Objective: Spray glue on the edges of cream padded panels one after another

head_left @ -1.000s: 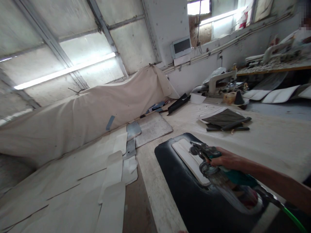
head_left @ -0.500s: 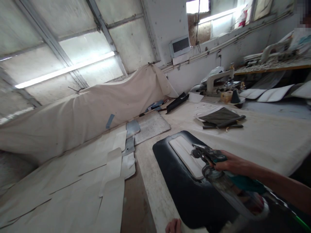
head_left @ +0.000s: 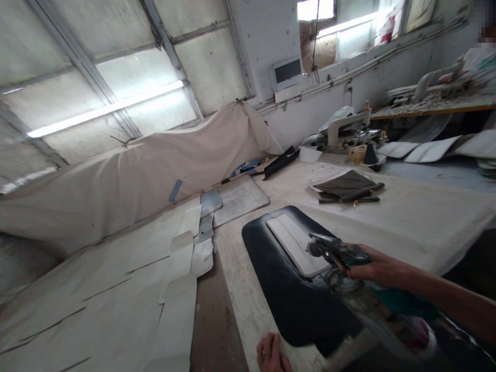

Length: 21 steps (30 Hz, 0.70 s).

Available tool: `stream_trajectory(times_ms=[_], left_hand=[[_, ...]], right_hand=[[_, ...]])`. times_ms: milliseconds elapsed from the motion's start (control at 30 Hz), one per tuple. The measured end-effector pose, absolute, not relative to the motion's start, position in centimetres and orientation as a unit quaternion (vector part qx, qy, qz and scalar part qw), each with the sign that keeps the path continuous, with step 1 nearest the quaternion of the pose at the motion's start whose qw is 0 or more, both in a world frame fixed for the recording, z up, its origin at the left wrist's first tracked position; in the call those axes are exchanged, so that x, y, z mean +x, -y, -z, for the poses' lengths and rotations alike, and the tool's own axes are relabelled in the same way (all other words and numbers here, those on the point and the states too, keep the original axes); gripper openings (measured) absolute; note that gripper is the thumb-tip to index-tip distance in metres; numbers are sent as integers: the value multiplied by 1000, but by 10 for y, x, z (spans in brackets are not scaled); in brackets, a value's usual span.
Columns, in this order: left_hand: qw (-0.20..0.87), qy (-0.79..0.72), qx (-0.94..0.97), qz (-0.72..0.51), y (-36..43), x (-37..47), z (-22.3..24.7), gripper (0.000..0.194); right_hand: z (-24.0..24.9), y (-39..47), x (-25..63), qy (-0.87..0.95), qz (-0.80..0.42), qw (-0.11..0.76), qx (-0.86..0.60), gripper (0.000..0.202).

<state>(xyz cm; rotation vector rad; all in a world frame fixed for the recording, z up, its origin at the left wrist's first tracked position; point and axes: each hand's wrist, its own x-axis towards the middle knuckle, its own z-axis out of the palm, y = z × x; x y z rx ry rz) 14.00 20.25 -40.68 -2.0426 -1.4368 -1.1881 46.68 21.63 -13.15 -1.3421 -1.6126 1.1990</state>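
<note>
Right hand (head_left: pixel 382 268): fingers wrapped tight around the spray gun (head_left: pixel 341 256), nozzle pointing to 10 o'clock.
Left hand (head_left: pixel 271 354): at 6 o'clock, touching the dark panel (head_left: pixel 287 294); fingers loosely curled (partly cut off).
Progress: cannot tell; pale insert (head_left: pixel 296 240) shows no wet coat.

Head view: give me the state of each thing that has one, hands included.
Spray gun: gripped in the right hand, nozzle over the pale insert.
Pale insert: lying flat on the black panel.
Black panel: lying on the worktable.
Left hand: at the table's near edge, by the panel; grip unclear.
Cloth cover: draped over something bulky.
</note>
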Motion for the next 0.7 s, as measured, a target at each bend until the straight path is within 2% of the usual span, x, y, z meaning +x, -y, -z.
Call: stream_trajectory(times_ms=[700], left_hand=[[98,549,-713,425,-194,144,410,36]], right_hand=[[143,-174,477,614,-466,352,-530,11]])
